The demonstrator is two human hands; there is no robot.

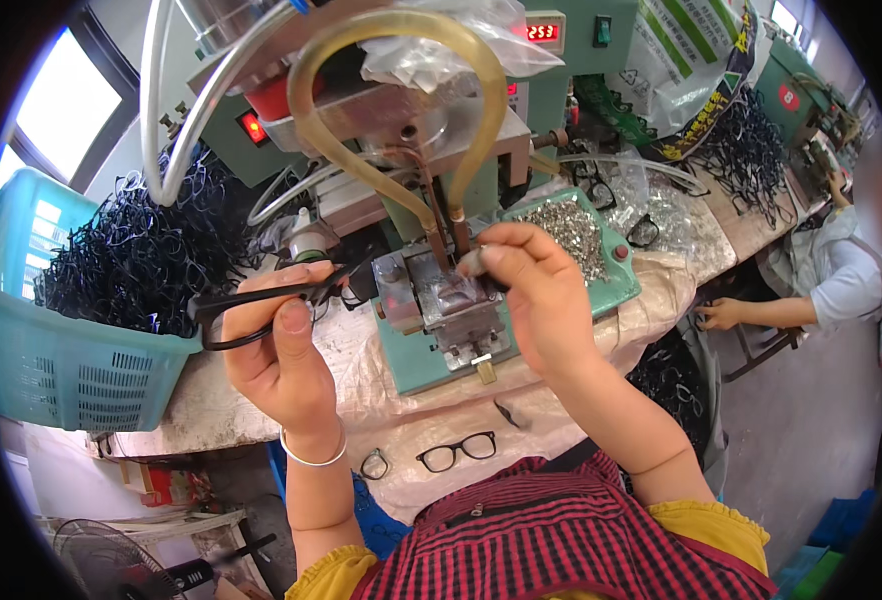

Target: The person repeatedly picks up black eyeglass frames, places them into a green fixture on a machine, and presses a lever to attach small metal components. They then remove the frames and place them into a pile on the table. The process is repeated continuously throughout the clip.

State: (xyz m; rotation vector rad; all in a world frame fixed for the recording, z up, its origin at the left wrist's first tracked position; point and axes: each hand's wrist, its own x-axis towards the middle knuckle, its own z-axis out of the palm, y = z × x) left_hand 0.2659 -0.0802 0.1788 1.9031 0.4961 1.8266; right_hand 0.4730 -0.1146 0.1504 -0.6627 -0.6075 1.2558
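My left hand [286, 365] is closed around a black eyeglass frame [251, 298], raised to the left of a bench machine. Its dark end points toward the machine's metal fixture [451, 298]. My right hand [546, 300] is at the fixture's right side, thumb and fingertips pinched together close to the copper-coloured prongs [448, 240]. Whatever lies in that pinch is too small or hidden to make out. Right behind this hand, a green tray [616, 285] holds a heap of small metal parts [566, 230].
A turquoise basket [91, 370] piled with black frames [151, 245] stands at left. A black eyeglass frame [458, 453] lies on the cloth before me. Yellowish hoses [301, 90] loop above the prongs. At right, a co-worker's hand [723, 313] reaches toward the bench.
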